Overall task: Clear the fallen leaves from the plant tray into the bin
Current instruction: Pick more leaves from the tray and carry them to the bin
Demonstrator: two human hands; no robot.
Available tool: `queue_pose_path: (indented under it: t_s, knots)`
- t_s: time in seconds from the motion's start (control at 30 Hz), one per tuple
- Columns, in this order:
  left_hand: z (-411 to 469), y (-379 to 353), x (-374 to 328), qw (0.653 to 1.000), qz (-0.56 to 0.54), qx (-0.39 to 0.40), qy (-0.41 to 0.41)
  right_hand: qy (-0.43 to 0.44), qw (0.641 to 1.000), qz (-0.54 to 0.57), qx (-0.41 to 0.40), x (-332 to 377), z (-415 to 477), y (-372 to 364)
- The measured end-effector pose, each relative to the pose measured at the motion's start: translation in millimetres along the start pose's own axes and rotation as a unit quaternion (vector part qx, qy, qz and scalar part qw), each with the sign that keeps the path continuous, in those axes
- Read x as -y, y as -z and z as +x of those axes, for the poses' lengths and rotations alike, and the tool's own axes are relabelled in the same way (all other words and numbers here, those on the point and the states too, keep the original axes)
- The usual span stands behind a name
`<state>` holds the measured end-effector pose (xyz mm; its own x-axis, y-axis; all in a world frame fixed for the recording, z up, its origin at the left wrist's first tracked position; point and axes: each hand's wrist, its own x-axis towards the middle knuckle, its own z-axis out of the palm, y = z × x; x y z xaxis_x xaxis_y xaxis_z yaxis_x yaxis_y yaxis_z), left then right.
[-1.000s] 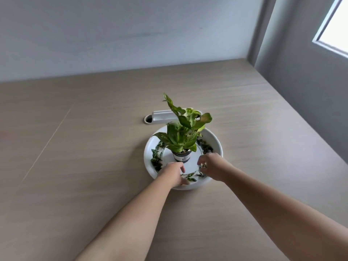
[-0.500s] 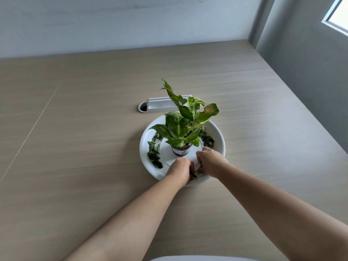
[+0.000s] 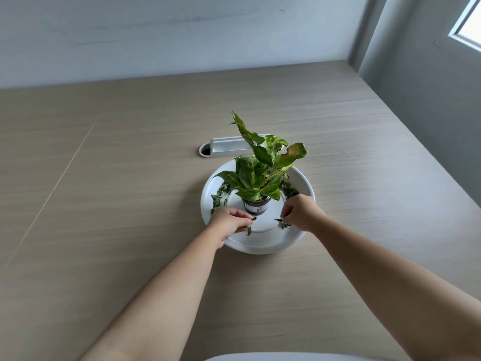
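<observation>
Dark green fallen leaves (image 3: 220,198) in round white plastic tray (image 3: 260,246) — left hand (image 3: 229,221), right hand (image 3: 302,213) each pinching some, gathering for binning.

Prob. an office: wood-look desk (image 3: 130,204) w/ cable port (image 3: 221,147), bare walls.

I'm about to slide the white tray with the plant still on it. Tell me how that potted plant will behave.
The potted plant probably tips easily: its foliage rises tall and spreads wider than the small pot. It looks light, so a jolt could shift it on the smooth white tray. The leaves seem soft and should bend rather than snap.
</observation>
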<state>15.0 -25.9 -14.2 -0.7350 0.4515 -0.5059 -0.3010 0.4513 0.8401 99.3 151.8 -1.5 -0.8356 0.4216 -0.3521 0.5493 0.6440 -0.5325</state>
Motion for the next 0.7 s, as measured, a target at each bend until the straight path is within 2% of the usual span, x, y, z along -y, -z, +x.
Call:
queue_pose_path:
  t_s: [0.17,0.43,0.6,0.7]
  knots:
    - [-8.6,2.2,-2.6,0.994,-0.105,-0.014,0.022,-0.016,0.997,0.073,-0.009,-1.4,-8.5,9.7]
    - [-31.6,-49.9,-22.8,0.993,-0.106,0.048,0.014,-0.037,0.989,0.137,-0.05,-29.7,-46.6,41.4]
    - [-58.1,-155.1,-54.1,0.988,-0.055,0.138,-0.029,-0.084,0.977,0.156,-0.116,-111.8,-117.1,94.4]
    - [-90.8,-248.3,-69.9,0.973,-0.014,0.224,-0.052,-0.153,0.96,0.172,-0.162,-192.0,-188.4,128.1]
